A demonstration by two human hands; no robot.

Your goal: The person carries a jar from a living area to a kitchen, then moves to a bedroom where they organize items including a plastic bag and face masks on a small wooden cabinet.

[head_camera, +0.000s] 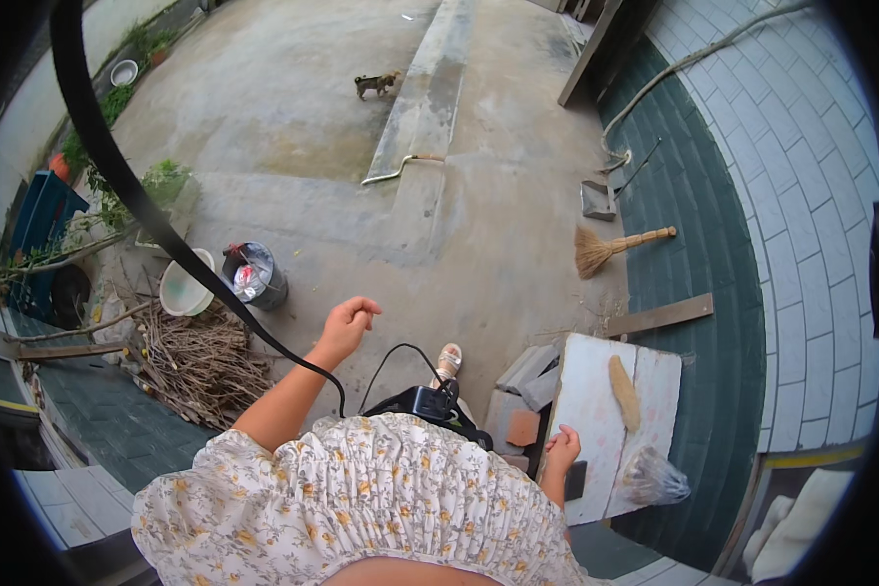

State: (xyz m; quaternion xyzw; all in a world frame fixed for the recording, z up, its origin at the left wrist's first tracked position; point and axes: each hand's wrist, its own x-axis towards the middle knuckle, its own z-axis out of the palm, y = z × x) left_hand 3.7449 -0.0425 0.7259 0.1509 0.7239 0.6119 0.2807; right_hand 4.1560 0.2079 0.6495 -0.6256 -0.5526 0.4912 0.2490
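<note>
My left hand (348, 324) is raised over the concrete floor, its fingers loosely curled; whether they are fully closed is hard to tell, and no object shows in it. My right hand (562, 447) hangs beside the near edge of a white board (586, 381), fingers bent, with no object visible in it. On that board lie a long tan loofah-like piece (624, 392), a clear plastic bag (652, 476) and a small dark slab (575, 480). A sandalled foot (450, 357) shows below a black device (426, 401) at my waist.
Gray blocks (531, 370) and an orange brick (522, 427) lie left of the board. A straw broom (608, 249), a dustpan (598, 200) and a plank (659, 315) are by the tiled wall. At left are a bin (271, 289), a basin (177, 286) and sticks (198, 359). A puppy (372, 85) stands farther out.
</note>
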